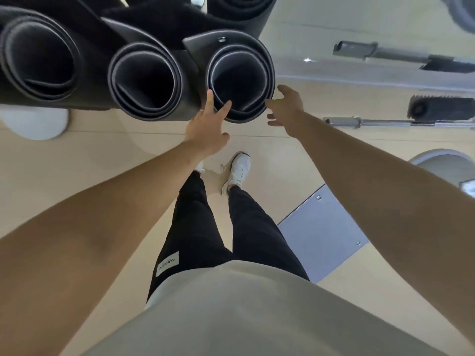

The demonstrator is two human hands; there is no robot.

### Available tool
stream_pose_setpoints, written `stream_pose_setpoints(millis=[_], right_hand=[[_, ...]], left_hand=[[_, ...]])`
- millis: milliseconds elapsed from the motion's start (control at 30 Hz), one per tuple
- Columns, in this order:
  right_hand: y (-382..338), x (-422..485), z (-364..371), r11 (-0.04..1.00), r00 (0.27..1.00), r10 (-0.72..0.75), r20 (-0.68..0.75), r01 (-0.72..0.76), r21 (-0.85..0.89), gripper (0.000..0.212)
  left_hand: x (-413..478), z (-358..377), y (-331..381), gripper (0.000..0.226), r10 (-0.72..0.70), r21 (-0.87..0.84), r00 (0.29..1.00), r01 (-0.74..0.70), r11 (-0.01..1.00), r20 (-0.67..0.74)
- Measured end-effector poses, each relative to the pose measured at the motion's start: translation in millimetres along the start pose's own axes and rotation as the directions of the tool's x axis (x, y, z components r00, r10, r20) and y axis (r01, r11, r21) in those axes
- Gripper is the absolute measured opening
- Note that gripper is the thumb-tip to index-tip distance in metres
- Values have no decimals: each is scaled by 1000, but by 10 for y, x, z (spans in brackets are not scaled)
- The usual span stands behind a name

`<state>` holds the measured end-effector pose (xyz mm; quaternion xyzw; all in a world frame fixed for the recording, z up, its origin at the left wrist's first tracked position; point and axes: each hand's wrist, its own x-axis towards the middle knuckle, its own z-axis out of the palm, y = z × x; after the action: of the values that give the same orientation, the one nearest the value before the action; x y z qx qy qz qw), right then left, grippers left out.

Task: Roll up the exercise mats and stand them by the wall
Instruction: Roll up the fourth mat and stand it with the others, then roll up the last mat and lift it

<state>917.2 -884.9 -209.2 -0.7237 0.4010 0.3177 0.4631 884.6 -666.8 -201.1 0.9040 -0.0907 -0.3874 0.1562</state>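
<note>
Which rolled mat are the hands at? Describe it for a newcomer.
Three dark rolled mats stand in a row at the top. It is the rightmost roll, between the left hand and right hand. Only its flap corner shows a metal eyelet.

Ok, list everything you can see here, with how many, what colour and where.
rolled exercise mats: three, black, upright at top; more dark rolls behind
barbell: one, silver, floor at right
floor plate: one, grey metal, lower right
round base: one, white, left below the mats
trainers: two, white, centre floor
left hand: one, open, fingertips on rightmost mat's rim
right hand: one, open, beside that mat; contact unclear
</note>
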Motion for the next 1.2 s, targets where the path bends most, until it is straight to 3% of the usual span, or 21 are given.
stream_pose_setpoints(millis=[233,333,500,667,800,1000,1200], right_hand=[[498,-525,-160,995,994,89,62,-92,50,34],[672,-850,-201,996,994,72,82,-76,43,34],[866,-1392,-333,997,998,-7,67,2,71,31],[1147,-1885,-535,985,995,-81,-66,90,150,30],[1512,-2378,-543,956,959,16,-284,69,286,31],[2129,-3448,28,749,823,316,-473,89,656,27],[2680,-4342,998,491,687,585,-431,124,862,24]], left_hand=[[-372,-208,-52,61,-77,-182,993,92,979,86],[-594,-253,-20,45,-97,-234,988,122,965,116],[-940,-252,183,29,-42,-457,996,76,886,84],[-1177,-183,557,24,44,-552,989,42,833,142],[-1321,-171,772,19,223,-499,935,-58,864,277],[-1515,-124,1121,16,424,-305,788,-312,900,447],[-2000,254,1469,17,507,-128,627,-548,827,592]])
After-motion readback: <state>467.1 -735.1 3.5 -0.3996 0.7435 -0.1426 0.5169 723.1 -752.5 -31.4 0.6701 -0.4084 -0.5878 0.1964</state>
